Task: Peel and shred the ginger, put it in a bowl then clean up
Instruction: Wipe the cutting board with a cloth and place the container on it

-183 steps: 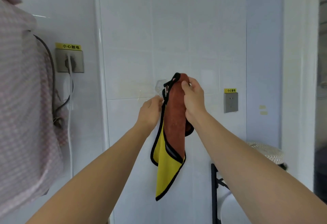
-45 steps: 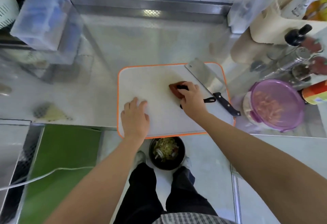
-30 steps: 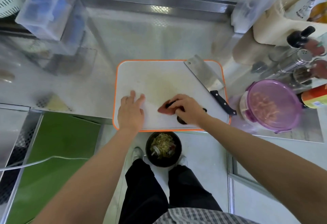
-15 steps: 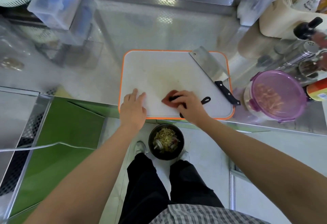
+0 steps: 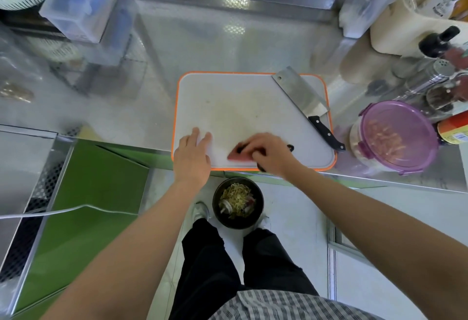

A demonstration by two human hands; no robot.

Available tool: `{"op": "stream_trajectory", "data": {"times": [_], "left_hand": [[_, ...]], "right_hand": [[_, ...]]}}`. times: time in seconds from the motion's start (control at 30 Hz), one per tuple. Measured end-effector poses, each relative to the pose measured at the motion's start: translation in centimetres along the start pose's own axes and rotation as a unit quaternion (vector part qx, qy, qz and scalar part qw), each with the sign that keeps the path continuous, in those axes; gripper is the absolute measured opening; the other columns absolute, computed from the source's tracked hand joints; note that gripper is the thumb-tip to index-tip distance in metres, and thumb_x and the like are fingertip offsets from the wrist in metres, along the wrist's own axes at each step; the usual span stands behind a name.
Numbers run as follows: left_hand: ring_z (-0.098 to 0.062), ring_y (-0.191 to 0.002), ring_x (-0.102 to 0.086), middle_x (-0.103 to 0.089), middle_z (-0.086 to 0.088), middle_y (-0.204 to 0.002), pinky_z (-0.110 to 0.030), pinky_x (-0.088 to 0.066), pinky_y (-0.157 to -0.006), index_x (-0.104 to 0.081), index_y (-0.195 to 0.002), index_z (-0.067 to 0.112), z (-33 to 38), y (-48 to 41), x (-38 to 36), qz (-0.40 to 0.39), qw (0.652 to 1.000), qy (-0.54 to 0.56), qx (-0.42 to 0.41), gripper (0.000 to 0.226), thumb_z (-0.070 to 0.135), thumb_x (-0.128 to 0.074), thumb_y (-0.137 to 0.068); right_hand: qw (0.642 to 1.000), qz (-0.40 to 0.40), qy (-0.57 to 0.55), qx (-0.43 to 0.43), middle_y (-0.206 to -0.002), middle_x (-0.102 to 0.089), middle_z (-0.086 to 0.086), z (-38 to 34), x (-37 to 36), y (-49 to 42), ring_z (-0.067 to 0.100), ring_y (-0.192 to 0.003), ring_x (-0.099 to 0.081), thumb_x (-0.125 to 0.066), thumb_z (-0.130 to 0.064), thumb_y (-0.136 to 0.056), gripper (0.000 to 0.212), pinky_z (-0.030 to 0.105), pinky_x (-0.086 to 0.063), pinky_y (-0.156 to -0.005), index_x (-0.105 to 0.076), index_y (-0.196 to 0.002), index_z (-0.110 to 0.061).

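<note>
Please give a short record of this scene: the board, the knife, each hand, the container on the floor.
Board: white cutting board with orange rim, on the steel counter
Knife: steel cleaver with black handle, lying on the board's right side
Left hand: flat on the board's near left corner
Right hand: grips a brown cloth on the board's near part
Floor: round black container of scraps, below the board's near edge
</note>
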State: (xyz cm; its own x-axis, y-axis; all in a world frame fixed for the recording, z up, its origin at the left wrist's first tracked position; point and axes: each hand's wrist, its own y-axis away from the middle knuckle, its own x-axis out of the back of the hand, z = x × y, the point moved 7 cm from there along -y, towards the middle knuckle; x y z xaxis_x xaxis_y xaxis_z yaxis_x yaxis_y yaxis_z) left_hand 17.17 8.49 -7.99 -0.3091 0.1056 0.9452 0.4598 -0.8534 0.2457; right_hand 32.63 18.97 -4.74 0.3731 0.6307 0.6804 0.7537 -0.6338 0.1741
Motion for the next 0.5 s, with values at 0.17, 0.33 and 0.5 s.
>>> {"op": "stream_trajectory", "data": {"times": [0.17,0.33,0.5], "left_hand": [[-0.026,-0.137,-0.027,-0.022,-0.002,-0.158,-0.038,-0.036,-0.105,-0.034,-0.146,0.029,-0.1,-0.2,0.4,0.006,1.000,-0.006,-0.005,0.055,0.014,-0.046,-0.095],[-0.028,-0.130,-0.035,-0.039,-0.005,-0.147,-0.039,-0.037,-0.101,-0.051,-0.136,0.025,-0.5,-0.9,1.2,0.033,0.999,0.030,-0.011,0.048,0.008,-0.048,-0.091],[-0.030,-0.131,-0.036,-0.044,-0.010,-0.141,-0.040,-0.037,-0.096,-0.063,-0.120,0.018,-0.6,-1.7,1.7,0.063,0.996,0.056,-0.005,0.038,0.004,-0.053,-0.086]], "right_hand": [[0.999,0.033,-0.003,-0.004,-0.108,-0.070,0.010,0.3,-0.9,-1.1,0.021,-0.104,-0.062,-0.050,0.005,-0.070,0.033,0.008,-0.032,-0.095,-0.077,-0.086,-0.005],[0.990,0.058,-0.111,-0.064,-0.107,-0.069,0.003,1.3,1.4,-2.1,0.014,-0.088,-0.061,-0.047,0.006,-0.072,0.038,0.018,-0.047,-0.077,-0.075,-0.089,-0.013],[0.983,0.156,-0.027,-0.094,-0.119,-0.065,0.010,3.3,2.6,-4.2,0.024,-0.110,-0.058,-0.047,0.013,-0.074,0.040,0.021,-0.038,-0.096,-0.074,-0.096,-0.007]]}}
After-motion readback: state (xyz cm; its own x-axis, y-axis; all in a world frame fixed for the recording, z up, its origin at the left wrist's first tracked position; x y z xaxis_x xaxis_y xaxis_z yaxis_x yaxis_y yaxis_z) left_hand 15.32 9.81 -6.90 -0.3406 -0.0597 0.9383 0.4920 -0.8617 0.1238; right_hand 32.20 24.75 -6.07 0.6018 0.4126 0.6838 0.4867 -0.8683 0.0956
